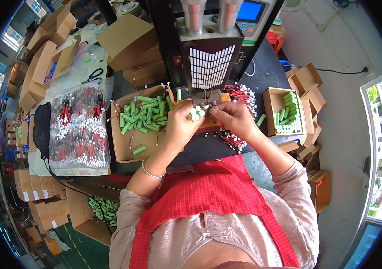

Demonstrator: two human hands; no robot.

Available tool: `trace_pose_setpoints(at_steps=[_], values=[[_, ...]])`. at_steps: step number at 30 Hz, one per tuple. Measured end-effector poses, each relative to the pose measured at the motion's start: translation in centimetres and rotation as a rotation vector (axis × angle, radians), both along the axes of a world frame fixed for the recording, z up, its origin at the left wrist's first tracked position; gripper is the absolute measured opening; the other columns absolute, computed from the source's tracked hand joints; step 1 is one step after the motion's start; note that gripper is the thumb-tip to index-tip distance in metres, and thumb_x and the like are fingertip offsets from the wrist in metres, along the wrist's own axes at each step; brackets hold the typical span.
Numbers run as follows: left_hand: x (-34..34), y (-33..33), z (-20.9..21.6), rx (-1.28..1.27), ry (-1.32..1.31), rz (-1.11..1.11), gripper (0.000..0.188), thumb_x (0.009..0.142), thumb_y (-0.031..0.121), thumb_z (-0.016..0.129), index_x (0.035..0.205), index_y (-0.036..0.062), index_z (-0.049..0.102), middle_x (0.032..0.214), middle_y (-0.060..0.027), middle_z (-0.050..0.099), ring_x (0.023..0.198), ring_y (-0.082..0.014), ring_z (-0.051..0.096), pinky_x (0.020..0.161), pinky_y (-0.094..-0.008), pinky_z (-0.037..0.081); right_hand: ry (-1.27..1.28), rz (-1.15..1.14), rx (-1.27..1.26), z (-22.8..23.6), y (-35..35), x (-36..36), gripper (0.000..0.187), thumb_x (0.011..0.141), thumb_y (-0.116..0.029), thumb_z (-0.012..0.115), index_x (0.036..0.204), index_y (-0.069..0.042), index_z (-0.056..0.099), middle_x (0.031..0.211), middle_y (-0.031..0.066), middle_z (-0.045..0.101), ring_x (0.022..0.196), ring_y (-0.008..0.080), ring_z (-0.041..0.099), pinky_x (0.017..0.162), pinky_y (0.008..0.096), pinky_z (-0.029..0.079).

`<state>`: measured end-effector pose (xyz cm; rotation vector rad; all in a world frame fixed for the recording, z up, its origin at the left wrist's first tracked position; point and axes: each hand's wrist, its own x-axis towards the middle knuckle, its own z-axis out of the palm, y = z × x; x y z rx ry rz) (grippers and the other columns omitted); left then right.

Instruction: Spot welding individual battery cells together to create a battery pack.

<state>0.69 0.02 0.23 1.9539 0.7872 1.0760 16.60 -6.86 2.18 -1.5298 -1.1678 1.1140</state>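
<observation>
Centrally, above the desk towards its near edge, a left hand grips white-ended green cylinders while the right hand bunches its fingertips beside them, pinching what I cannot tell, beneath a machine whose blue screen is unreadable, like white labels on cartons at far left.

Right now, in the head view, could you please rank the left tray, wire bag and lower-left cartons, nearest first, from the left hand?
1. Left tray: beside the left hand.
2. Wire bag: farther left.
3. Lower-left cartons: farthest.
</observation>
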Motion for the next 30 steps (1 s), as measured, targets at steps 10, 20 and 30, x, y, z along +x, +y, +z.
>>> trace_pose_setpoints(at_steps=[10, 20, 30], values=[[-3.2, -4.3, -1.1, -1.474, -0.698, -0.286, 0.025, 0.085, 0.024, 0.060, 0.107, 0.0109, 0.057, 0.099, -0.0024, 0.062, 0.084, -0.0130, 0.061, 0.071, -0.0260, 0.050, -0.455, 0.310, 0.520, 1.4, -1.9, -0.9, 0.008, 0.080, -0.007, 0.060, 0.086, -0.003, 0.062, 0.073, 0.0134, 0.060, 0.065, 0.0274, 0.061, 0.056, 0.0331, 0.047], [-3.7, -3.2, 0.5, -1.339, -0.644, -0.307, 0.027, 0.079, 0.008, 0.063, 0.105, 0.0053, 0.056, 0.095, -0.0059, 0.062, 0.080, -0.0142, 0.061, 0.072, -0.0272, 0.051, -0.756, 0.411, 0.573, 3.8, -3.1, 0.2, 0.034, 0.070, -0.029, 0.071, 0.095, -0.008, 0.063, 0.084, 0.0068, 0.060, 0.082, 0.0238, 0.055, 0.076, 0.0347, 0.040], [-3.3, -2.0, 1.5, -1.200, -0.529, -0.330, 0.029, 0.076, 0.007, 0.068, 0.102, 0.0051, 0.056, 0.084, -0.0039, 0.061, 0.075, -0.0157, 0.062, 0.070, -0.0301, 0.052, -0.895, 0.142, 0.646, 0.2, -4.0, 1.1, 0.017, 0.069, -0.006, 0.068, 0.084, -0.003, 0.060, 0.084, 0.0073, 0.060, 0.070, 0.0224, 0.058, 0.061, 0.0344, 0.049]])
